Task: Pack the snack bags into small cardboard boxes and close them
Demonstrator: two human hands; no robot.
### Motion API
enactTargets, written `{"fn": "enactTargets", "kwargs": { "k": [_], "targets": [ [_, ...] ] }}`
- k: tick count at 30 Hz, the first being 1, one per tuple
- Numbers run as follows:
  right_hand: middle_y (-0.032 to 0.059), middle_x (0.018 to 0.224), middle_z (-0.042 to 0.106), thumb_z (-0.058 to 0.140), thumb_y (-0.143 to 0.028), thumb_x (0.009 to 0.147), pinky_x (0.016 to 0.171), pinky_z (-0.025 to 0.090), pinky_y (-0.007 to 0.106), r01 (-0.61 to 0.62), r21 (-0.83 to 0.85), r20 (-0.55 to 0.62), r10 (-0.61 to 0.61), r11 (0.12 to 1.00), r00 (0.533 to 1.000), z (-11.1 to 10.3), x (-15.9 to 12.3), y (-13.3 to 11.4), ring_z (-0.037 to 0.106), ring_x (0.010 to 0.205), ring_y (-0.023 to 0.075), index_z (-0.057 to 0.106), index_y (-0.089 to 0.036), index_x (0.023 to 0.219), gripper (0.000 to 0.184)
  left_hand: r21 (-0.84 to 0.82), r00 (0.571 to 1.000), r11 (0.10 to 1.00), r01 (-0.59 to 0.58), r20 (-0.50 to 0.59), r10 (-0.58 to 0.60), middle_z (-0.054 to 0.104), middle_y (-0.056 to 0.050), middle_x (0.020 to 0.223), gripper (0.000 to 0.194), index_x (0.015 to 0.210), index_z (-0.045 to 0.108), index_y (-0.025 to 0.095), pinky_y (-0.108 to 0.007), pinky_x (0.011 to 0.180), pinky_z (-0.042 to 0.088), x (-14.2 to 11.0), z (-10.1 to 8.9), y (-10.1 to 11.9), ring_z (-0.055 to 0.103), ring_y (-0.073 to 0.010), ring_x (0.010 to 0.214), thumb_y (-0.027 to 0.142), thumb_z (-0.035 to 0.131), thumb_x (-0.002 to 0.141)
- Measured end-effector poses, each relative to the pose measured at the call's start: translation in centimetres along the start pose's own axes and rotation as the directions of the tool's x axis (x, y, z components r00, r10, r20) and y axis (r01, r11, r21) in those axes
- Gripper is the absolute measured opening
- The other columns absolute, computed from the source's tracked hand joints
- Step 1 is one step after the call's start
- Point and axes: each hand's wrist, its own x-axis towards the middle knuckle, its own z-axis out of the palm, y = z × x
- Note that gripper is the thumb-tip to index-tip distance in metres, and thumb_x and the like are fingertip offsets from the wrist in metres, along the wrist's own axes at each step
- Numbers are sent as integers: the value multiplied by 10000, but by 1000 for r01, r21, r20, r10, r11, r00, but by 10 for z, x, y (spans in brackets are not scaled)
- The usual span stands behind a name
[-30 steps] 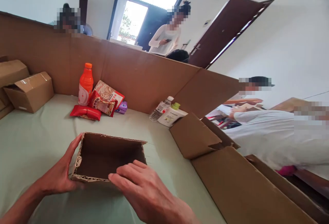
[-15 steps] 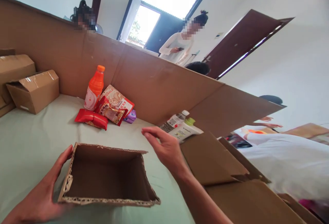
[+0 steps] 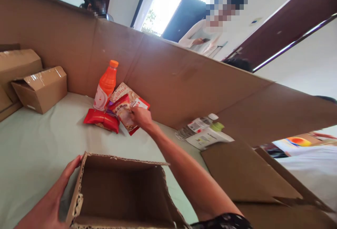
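My left hand [image 3: 56, 194] lies flat against the left wall of an open, empty cardboard box [image 3: 119, 192] on the pale green cloth. My right hand [image 3: 140, 116] reaches far forward to a pile of snacks and its fingers close on a red and beige snack packet [image 3: 122, 111]. Beside it stand an orange drink bottle [image 3: 106, 85], a flat red packet [image 3: 101, 120] and a larger red and white bag [image 3: 129, 95] leaning behind.
A tall cardboard wall [image 3: 184, 81] runs along the back. Closed cardboard boxes [image 3: 39, 87] sit at the far left. A water bottle [image 3: 196, 127] and a white pouch with a green cap [image 3: 209, 137] lie at right, beside flat cardboard sheets [image 3: 242, 173]. A person [image 3: 202, 39] stands behind the wall.
My right hand left the box's front edge and stretched forward to the snack pile, closing on a packet. The view moved nearer the table; my left hand stayed on the box.
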Motion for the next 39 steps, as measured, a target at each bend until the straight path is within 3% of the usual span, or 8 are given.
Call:
{"fn": "enactTargets", "kwargs": {
  "k": [4, 8, 15, 19, 22, 26, 32, 39],
  "targets": [
    [70, 870, 714, 493, -283, 959, 678, 533, 287, 0, 234, -197, 48, 972, 979, -46, -56, 27, 692, 794, 202, 639, -161, 938, 192, -47, 999, 998, -49, 14, 50, 216, -97, 1707, 1101, 1631, -11, 360, -576, 1152, 410, 5, -3, 4, 370, -426, 1486, 561, 715, 828],
    [-4, 758, 668, 673, -374, 856, 585, 550, 274, 312, 670, -521, 128, 674, 844, -91, -120, 25, 626, 635, 153, 628, -211, 857, 169, -89, 1000, 996, -29, -9, 29, 211, -106, 1707, 1107, 1635, 28, 340, -589, 1185, 362, 8, -2, 1, 354, -433, 1494, 503, 755, 816],
    [-3, 728, 667, 715, -377, 853, 533, 500, 243, 417, 645, -558, 22, 640, 830, -106, -191, -17, 589, 606, 143, 642, -212, 847, 181, -242, 998, 969, -58, -26, 54, 182, -101, 1715, 1083, 1633, 77, 342, -593, 1231, 273, 12, -1, 1, 259, -398, 1543, 644, 716, 813],
    [0, 707, 629, 623, -307, 913, 560, 450, 235, 471, 477, -377, -312, 742, 872, -98, -213, -25, 551, 603, 132, 580, -209, 771, 178, -258, 999, 965, -46, -27, 40, 173, -107, 1717, 1118, 1634, 66, 336, -582, 1244, 258, 12, 0, 0, 268, -391, 1542, 661, 729, 795],
    [-1, 701, 605, 559, -136, 891, 578, 349, 241, 516, 193, -18, -523, 834, 852, -97, -218, -29, 493, 601, 116, 551, -197, 701, 200, -262, 999, 964, -38, -33, 30, 219, -99, 1705, 1127, 1632, 83, 344, -563, 1246, 273, 12, 0, 3, 284, -383, 1537, 656, 747, 777],
    [-3, 749, 672, 578, -40, 838, 588, 277, 254, 564, 61, 409, -536, 824, 739, -92, -204, -50, 527, 639, 115, 649, -189, 753, 186, -303, 998, 951, -68, -22, 64, 229, -93, 1698, 1071, 1628, 117, 341, -538, 1250, 287, 14, -1, 10, 313, -366, 1527, 587, 755, 803],
    [41, 889, 776, 604, -139, 918, 632, 411, 253, 563, 196, 637, -541, 803, 550, -69, -180, -75, 671, 746, 172, 781, -201, 950, 190, -309, 995, 946, -93, 0, 98, 252, -83, 1683, 1000, 1614, 173, 360, -538, 1216, 360, 14, -4, 17, 331, -387, 1514, 545, 743, 813],
    [61, 1027, 763, 506, -250, 1014, 851, 551, 281, 440, 434, -17, -481, 786, 876, -103, -220, -18, 706, 937, 174, 726, -208, 1064, 229, -253, 992, 960, -121, -9, 123, 277, -67, 1676, 967, 1600, 179, 410, -541, 1184, 408, 18, -8, 20, 400, -393, 1476, 607, 725, 827]
  ]
}}
